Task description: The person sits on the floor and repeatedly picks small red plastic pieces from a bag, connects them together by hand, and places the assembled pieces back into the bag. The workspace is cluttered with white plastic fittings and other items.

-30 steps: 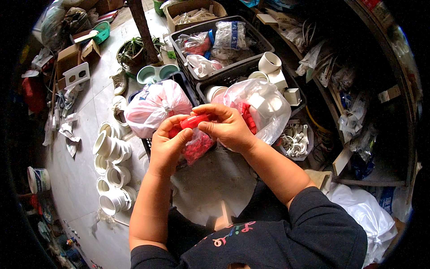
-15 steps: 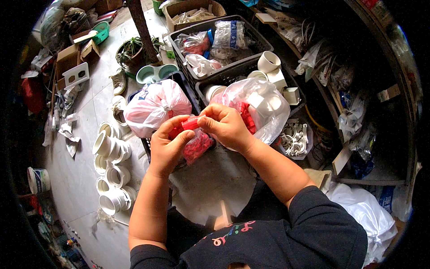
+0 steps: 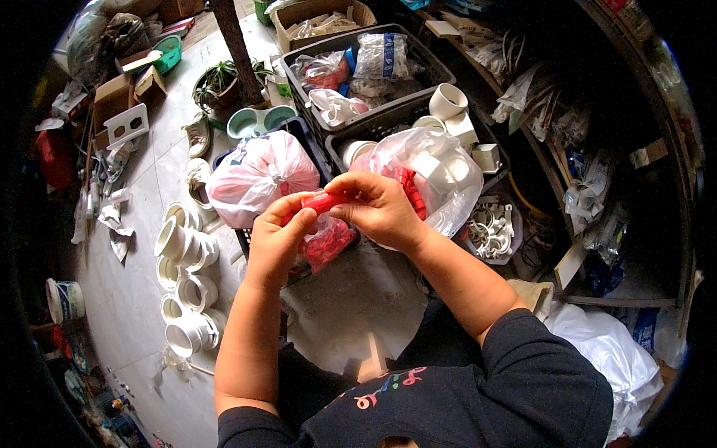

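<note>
Between my two hands is a small red tubular plastic fitting (image 3: 320, 201), held level. My left hand (image 3: 273, 237) pinches its left end with thumb and fingers. At the other end, my right hand (image 3: 382, 213) has its fingertips closed on it and covers part of it. Just below the hands lies a clear bag of red pieces (image 3: 328, 245). A knotted whitish bag (image 3: 258, 175) with a pinkish tint sits beyond my left hand. Behind my right hand is an open clear plastic bag (image 3: 464, 170), with more red fittings (image 3: 412, 193) at its near side.
White pipe fittings (image 3: 196, 291) stand in a row on the tiled floor at left. Dark crates (image 3: 441, 71) hold bagged parts and white fittings. A tub of white clips (image 3: 493, 231) sits at right, near a cluttered shelf (image 3: 553, 164). A potted plant (image 3: 216, 86) stands farther off.
The red fitting has tilted slightly and shifted a little up in my fingers. My right hand's fingers have moved slightly around its end. Both arms stay nearly where they were.
</note>
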Motion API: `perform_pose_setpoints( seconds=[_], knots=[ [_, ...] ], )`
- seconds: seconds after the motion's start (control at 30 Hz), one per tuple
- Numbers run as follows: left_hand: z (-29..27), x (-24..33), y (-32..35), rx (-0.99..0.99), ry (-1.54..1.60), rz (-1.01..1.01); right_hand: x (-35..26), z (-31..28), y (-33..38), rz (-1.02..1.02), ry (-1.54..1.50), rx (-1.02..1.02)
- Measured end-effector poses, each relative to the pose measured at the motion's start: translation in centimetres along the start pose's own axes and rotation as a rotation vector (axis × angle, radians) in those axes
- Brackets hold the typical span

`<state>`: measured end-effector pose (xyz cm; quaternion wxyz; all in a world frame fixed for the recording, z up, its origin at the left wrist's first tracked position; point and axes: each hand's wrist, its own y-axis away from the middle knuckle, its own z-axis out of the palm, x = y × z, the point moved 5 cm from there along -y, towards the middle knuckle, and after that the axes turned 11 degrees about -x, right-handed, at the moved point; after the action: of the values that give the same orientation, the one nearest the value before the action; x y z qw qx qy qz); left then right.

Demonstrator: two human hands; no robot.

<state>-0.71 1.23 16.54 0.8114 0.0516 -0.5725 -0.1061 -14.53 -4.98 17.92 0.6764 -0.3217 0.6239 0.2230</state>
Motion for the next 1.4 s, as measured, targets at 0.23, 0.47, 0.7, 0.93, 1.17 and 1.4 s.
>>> perform_pose_setpoints(
  seconds=[0.23,0.47,0.7,0.93,1.17,1.4],
  knots=[
    [0.4,0.7,0.4,0.021,-0.253,0.144,2.0,-0.1,0.1,0.254,-0.119,-0.028],
    [0.4,0.4,0.3,0.008,-0.090,0.077,1.5,0.7,0.1,0.258,-0.351,-0.053],
    [0.0,0.4,0.2,0.039,-0.051,0.082,1.8,0.5,0.1,0.216,-0.361,-0.091],
    [-0.2,0.2,0.1,0.035,0.000,0.078,1.9,0.7,0.0,0.171,-0.390,-0.119],
    [0.0,0.2,0.2,0.029,-0.004,0.087,1.0,0.8,-0.1,0.102,-0.350,-0.071],
    [0.1,0.6,0.3,0.030,-0.095,0.108,2.7,0.0,0.3,0.311,-0.194,-0.090]
  ],
)
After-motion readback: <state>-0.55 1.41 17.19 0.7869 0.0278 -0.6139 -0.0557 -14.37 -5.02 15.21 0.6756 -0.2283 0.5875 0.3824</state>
